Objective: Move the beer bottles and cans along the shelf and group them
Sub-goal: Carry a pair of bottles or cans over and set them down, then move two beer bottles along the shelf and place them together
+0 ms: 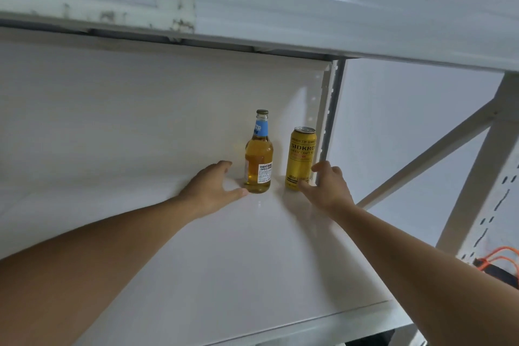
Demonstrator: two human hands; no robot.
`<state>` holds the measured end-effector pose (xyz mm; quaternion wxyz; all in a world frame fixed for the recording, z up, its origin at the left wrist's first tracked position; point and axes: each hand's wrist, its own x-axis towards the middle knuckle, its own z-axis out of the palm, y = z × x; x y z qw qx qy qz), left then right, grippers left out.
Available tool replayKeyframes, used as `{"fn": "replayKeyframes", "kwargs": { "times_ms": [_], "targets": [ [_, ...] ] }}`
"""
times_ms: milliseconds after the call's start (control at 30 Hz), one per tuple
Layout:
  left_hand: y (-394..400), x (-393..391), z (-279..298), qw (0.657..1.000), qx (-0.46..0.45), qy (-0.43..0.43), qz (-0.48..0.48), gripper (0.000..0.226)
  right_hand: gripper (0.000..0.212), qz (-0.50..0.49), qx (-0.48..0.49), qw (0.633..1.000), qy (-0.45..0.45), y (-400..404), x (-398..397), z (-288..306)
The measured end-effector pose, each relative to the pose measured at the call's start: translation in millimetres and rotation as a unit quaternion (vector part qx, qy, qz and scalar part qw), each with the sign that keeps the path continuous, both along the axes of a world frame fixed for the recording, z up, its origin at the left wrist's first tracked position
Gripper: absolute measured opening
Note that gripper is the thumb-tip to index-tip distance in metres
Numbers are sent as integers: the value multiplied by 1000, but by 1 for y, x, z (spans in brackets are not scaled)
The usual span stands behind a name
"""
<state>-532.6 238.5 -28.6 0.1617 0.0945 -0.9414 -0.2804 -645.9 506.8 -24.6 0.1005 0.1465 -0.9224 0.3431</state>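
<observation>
A clear beer bottle (259,158) with amber liquid, a blue neck label and a metal cap stands upright at the back right of the white shelf (224,247). To its right stands a yellow beer can (300,158), a small gap between them. My left hand (212,187) lies spread just left of the bottle's base, thumb tip close to the glass, fingers not curled round it. My right hand (325,185) is spread at the can's lower right, thumb at the can's base, fingers behind its right side. Neither hand plainly grips anything.
A white upright post (327,120) with slots stands right behind the can. The shelf above (252,2) overhangs with a barcode label. Diagonal frame braces (438,154) and an orange cable (497,258) lie off to the right. The shelf stretches left of the bottle.
</observation>
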Motion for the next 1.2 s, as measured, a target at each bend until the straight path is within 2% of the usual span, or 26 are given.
{"fn": "replayKeyframes", "kwargs": {
  "times_ms": [167, 367, 633, 733, 933, 1200],
  "targets": [
    [-13, 36, 2, 992, -123, 2, 5, 73, 60, 57, 133, 989, 38, -5, 45, 4],
    [-18, 81, 7, 988, -150, 13, 30, 61, 66, 98, 197, 974, 59, -34, 94, 15],
    [-18, 182, 28, 979, -164, -2, 125, 62, 69, 211, 134, 965, 82, -82, 151, 21],
    [-14, 232, 34, 968, -171, -14, 185, 61, 66, 273, 115, 951, 86, -96, 176, 18],
    [-9, 330, 40, 933, -193, -106, 283, 60, 65, 375, 98, 919, 75, -122, 235, 11],
    [-40, 462, 44, 905, -173, -130, 366, 68, 63, 452, 77, 886, 67, -170, 330, 19]
  ]
}}
